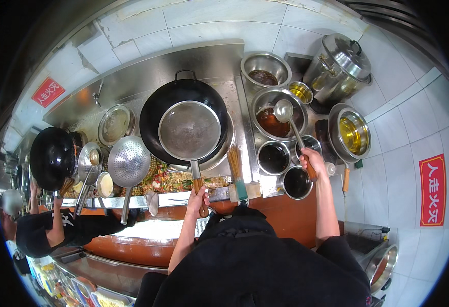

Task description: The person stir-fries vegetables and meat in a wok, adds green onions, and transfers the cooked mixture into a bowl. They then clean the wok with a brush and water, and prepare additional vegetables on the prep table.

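Observation:
My left hand (pixel 198 201) grips the wooden handle of a round, metal-rimmed strainer (pixel 189 129), which looks fine-meshed. Its head is over a black wok (pixel 150 115) on the steel range, hiding most of the wok's inside. A steel ladle (pixel 284 110) has its wooden handle in my right hand (pixel 313 164). The bowl of that ladle is over a steel basin (pixel 254 109) of reddish-brown liquid; whether it touches the liquid I cannot tell. Between my hands, a bamboo wok brush (pixel 235 163) with a green-wrapped grip lies at the range's front edge.
Pots of dark liquid (pixel 274 158) (pixel 298 183) stand below my right hand. Right of them is a basin of yellow oil (pixel 351 132); behind stands a lidded stockpot (pixel 333 73). Leftward are a perforated skimmer (pixel 129 161), food scraps (pixel 172 178) and a co-worker (pixel 40 232) at another wok (pixel 51 157).

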A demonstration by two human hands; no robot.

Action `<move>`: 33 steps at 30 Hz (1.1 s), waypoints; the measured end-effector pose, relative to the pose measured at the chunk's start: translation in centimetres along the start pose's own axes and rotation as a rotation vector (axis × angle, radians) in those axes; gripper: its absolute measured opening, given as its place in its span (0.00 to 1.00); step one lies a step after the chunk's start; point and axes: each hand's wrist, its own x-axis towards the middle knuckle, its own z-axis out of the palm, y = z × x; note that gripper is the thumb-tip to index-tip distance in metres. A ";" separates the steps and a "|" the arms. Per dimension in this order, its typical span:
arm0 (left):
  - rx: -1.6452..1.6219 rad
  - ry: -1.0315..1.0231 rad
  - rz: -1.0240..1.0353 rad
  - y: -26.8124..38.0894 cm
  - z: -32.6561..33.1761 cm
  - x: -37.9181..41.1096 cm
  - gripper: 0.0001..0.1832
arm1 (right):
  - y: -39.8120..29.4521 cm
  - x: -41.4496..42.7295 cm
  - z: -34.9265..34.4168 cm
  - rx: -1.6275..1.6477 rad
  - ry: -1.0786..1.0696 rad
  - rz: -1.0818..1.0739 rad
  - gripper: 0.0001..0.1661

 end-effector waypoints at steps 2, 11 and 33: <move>-0.006 -0.005 0.000 0.3 0.1 -0.1 0.10 | 1.0 0.9 -0.5 -0.159 0.028 -0.047 0.08; -0.020 -0.044 0.013 0.1 -0.3 -0.2 0.11 | 2.4 2.5 -1.7 -0.033 -0.007 0.050 0.08; -0.049 -0.049 0.016 0.0 -0.2 -0.1 0.10 | -2.0 -3.3 -1.7 0.975 -0.498 0.440 0.26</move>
